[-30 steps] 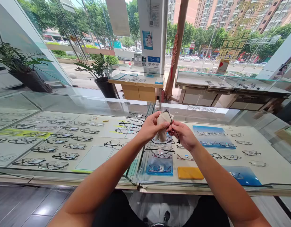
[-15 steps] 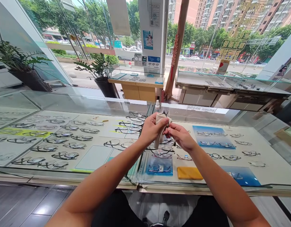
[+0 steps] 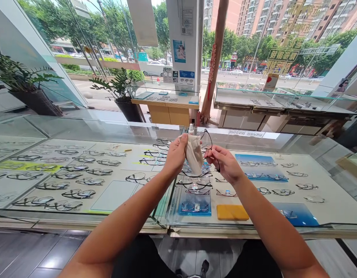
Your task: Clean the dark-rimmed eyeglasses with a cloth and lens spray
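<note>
My left hand (image 3: 177, 153) is closed on a beige cloth (image 3: 194, 155), which hangs down from between thumb and fingers. Dark-rimmed eyeglasses (image 3: 211, 141) are pinched in my right hand (image 3: 224, 161), just to the right of the cloth. Part of the frame is hidden behind the cloth and the fingers. Both hands are held above the glass counter. Behind the cloth stands a small white spray bottle (image 3: 191, 129) on the counter top.
The glass display case (image 3: 109, 127) holds rows of eyeglasses on both sides. An orange-yellow case (image 3: 232, 212) and blue display cards (image 3: 255, 160) are on the right. Beyond stand a potted plant (image 3: 123, 87), a wooden trunk (image 3: 216, 54) and another display counter (image 3: 167, 101).
My hands have moved apart. The cloth, earlier wrapped around the eyeglasses, now hangs from my left hand, and more of the eyeglass frame shows in my right hand.
</note>
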{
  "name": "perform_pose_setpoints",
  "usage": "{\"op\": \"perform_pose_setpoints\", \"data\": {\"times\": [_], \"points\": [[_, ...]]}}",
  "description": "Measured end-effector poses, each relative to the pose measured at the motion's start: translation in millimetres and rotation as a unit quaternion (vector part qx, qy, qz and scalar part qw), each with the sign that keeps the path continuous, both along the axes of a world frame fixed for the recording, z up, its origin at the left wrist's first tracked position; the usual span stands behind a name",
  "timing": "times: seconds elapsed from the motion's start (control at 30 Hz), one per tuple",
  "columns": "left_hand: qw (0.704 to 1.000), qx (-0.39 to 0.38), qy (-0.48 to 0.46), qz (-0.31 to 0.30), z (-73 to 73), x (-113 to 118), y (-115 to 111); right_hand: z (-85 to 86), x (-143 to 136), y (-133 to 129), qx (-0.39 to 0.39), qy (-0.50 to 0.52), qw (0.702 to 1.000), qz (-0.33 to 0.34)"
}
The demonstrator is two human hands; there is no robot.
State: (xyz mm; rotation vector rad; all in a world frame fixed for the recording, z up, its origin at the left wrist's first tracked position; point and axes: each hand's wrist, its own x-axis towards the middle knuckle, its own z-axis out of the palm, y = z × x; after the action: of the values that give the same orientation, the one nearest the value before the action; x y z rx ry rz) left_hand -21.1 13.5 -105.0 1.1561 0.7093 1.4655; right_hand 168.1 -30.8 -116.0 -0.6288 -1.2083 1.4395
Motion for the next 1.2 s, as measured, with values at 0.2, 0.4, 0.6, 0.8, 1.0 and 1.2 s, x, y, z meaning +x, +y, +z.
{"op": "perform_pose_setpoints", "data": {"times": [0.2, 0.4, 0.6, 0.8, 1.0, 1.2], "points": [[0.990, -0.090, -0.104, 0.035, 5.9, -8.4, 15.2, 7.0, 8.2, 2.0, -0.009, 0.046, 0.999, -0.024], [0.962, -0.208, -0.176, -0.020, 10.3, -8.9, 19.0, 4.8, 6.6, 1.7, -0.007, 0.033, 0.999, -0.027], [0.942, -0.291, -0.146, -0.084, 19.2, -4.4, 9.9, 2.9, 5.2, 1.2, 0.075, -0.077, 0.991, -0.074], [0.963, -0.236, -0.111, -0.066, 13.6, -3.7, 3.8, -4.3, -3.9, -4.5, 0.273, -0.317, 0.862, -0.287], [0.970, -0.175, -0.125, -0.116, 3.8, 5.1, -8.9, -14.8, -11.9, -5.5, 0.377, -0.569, 0.645, -0.343], [0.979, -0.081, -0.085, -0.165, -8.1, 16.1, -20.3, -18.2, -21.5, -6.0, 0.376, -0.651, 0.552, -0.362]]}}
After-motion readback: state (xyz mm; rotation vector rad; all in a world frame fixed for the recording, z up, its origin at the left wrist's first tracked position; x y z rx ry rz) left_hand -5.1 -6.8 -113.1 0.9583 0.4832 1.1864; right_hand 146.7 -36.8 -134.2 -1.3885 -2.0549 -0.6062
